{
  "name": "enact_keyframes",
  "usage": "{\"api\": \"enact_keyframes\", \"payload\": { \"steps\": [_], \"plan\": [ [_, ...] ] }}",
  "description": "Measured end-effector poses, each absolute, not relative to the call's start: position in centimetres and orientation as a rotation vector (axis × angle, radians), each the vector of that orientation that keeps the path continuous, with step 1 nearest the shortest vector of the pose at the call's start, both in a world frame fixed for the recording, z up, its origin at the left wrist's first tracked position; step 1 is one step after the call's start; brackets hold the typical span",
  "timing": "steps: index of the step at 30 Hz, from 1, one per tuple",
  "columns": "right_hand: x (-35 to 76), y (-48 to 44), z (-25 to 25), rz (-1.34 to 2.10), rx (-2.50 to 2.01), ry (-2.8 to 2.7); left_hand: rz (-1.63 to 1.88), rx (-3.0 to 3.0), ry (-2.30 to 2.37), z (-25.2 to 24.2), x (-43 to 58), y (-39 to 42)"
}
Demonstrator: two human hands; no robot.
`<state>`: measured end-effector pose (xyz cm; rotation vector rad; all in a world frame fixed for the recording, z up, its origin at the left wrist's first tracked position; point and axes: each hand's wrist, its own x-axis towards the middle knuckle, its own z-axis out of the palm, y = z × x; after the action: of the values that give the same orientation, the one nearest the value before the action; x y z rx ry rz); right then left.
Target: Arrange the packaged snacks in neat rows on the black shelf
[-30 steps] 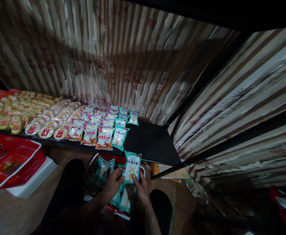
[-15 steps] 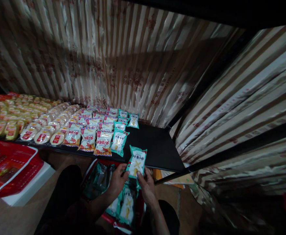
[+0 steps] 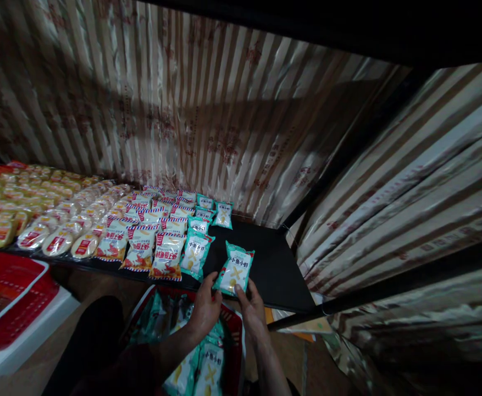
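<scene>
Between my hands is a teal-and-white snack bag [image 3: 236,268], tilted over the front edge of the black shelf [image 3: 271,261]. My left hand [image 3: 208,302] pinches its lower left corner. On its lower right, my right hand [image 3: 252,308] grips it with the thumb on the front. Matching teal bags [image 3: 195,253] stand in a column on the shelf to the left, with one more teal bag [image 3: 223,214] at the back. Below my hands a red basket [image 3: 237,335] holds several more teal bags [image 3: 209,369].
Left of the teal column are rows of red-and-white snack bags [image 3: 167,256], round wrapped cakes [image 3: 84,246] and yellow packs [image 3: 4,230]. Another red basket [image 3: 22,322] sits on a white box [image 3: 55,311] at lower left. A black post [image 3: 306,206] and striped sheeting [image 3: 224,110] bound the shelf.
Both hands have carried the teal snack bag slightly forward, so it now overlaps the shelf more. My view has shifted a little, and more of the basket's right rim shows.
</scene>
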<state>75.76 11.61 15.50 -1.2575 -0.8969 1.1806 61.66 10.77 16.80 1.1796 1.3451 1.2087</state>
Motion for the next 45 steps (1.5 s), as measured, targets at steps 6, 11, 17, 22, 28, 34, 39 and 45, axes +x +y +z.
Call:
{"api": "enact_keyframes", "payload": {
  "steps": [6,11,17,22,28,34,39,45],
  "plan": [
    [75.9,15.2,16.9,1.147,-1.293,-0.909,1.255,1.224,1.293,17.2,63.2,12.7],
    [75.9,17.8,17.0,1.143,-1.272,-0.931,1.269,1.26,1.343,17.1,63.9,14.8],
    [75.6,20.5,16.6,1.149,-1.295,-0.936,1.265,1.339,1.459,16.9,64.6,17.4],
    [75.6,23.0,15.9,1.115,-1.294,-0.947,1.242,1.303,1.504,17.4,65.2,19.7],
    [75.2,26.1,15.4,1.101,-1.303,-0.969,1.215,1.327,1.6,17.7,65.9,22.3],
    [74.9,28.5,15.1,1.078,-1.317,-1.026,1.196,1.301,1.655,17.6,66.4,24.2],
    [74.5,29.6,15.0,0.984,-1.343,-1.124,1.219,1.287,1.642,18.1,66.4,25.3],
    [74.6,31.0,14.5,0.876,-1.441,-1.261,1.253,1.32,1.715,17.2,66.8,26.5]
  ]
}}
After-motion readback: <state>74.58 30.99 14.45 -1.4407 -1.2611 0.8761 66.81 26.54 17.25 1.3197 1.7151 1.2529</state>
